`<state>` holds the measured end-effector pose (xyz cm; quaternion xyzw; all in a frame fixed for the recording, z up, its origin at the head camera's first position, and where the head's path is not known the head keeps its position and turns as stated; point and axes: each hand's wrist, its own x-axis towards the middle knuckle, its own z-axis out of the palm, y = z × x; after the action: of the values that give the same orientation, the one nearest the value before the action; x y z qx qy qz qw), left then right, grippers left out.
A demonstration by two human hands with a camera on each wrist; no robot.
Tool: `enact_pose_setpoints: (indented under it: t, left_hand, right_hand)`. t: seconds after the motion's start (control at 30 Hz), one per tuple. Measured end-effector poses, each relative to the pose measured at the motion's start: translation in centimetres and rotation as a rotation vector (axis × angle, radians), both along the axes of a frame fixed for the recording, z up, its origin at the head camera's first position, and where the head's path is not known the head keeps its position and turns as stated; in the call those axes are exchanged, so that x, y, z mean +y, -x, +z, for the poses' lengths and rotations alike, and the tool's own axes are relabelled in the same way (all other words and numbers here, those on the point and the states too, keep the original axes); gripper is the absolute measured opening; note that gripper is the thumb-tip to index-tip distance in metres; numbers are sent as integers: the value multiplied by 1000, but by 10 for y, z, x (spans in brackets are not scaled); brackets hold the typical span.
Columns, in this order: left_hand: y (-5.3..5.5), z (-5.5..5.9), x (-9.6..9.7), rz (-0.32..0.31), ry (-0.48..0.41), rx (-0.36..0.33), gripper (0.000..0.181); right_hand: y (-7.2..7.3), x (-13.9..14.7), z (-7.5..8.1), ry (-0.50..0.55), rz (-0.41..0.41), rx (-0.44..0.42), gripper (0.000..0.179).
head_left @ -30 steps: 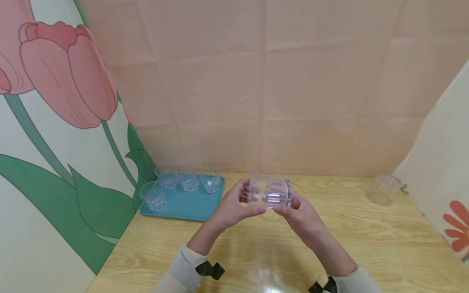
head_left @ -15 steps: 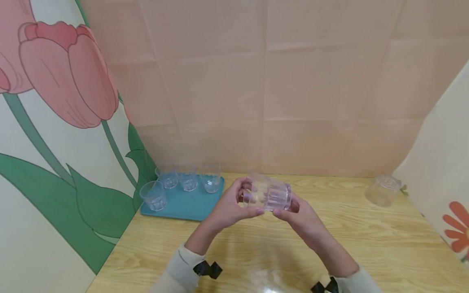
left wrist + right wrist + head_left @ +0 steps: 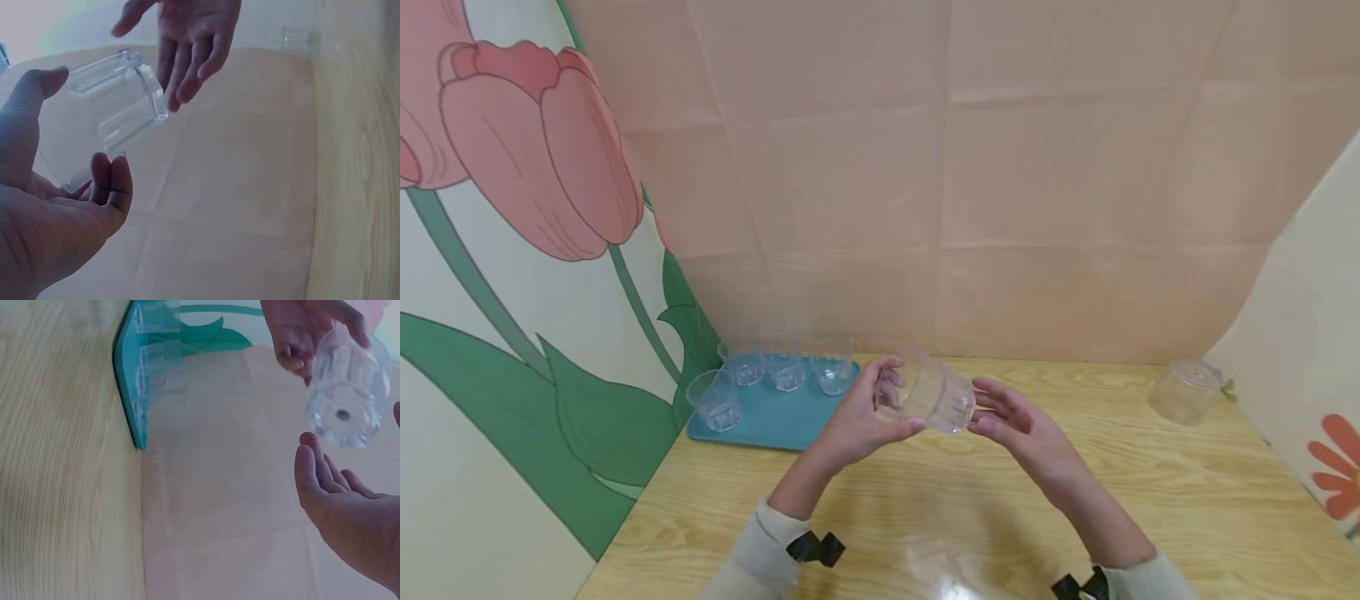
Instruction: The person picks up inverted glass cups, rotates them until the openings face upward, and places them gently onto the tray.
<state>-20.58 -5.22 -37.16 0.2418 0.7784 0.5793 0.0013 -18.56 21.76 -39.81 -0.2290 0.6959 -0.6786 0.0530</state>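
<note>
A clear faceted drinking glass (image 3: 934,396) is held tilted above the table, its mouth toward the left and its thick base toward the right. My left hand (image 3: 867,417) grips it around the mouth end, thumb on the near side and fingers behind. In the left wrist view the same glass (image 3: 112,103) lies between that thumb and the curled fingers. My right hand (image 3: 1033,442) is just off the base, its fingers extended and loosely bent. From the right wrist view, the glass base (image 3: 342,415) faces those right fingertips (image 3: 307,440) with a gap between.
On the left a teal tray (image 3: 775,421) carries several clear glasses, one of them a front-left glass (image 3: 717,404). An upside-down clear glass (image 3: 1186,390) stands at the far right of the wooden table (image 3: 880,533). A pinkish cloth backdrop (image 3: 940,208) hangs behind.
The glass has turned so its base dips and faces more toward the right hand, and it has shifted slightly left with the left hand. The right hand has let go and drawn back right.
</note>
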Motion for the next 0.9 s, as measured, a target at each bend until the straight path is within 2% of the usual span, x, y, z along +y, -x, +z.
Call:
enact_pose_setpoints:
  t: [0.3, 0.67, 0.9]
  left_hand:
    - [3, -5, -19, 86, 137, -9, 82]
    - [7, -20, -44, 174, 174, 25, 84]
    - [11, -24, -62, 217, 190, 24, 85]
  right_hand:
    - [1, 17, 1, -134, -67, 4, 55]
    - [3, 38, -3, -260, -118, -40, 57]
    - [3, 52, -3, -342, -137, -15, 58]
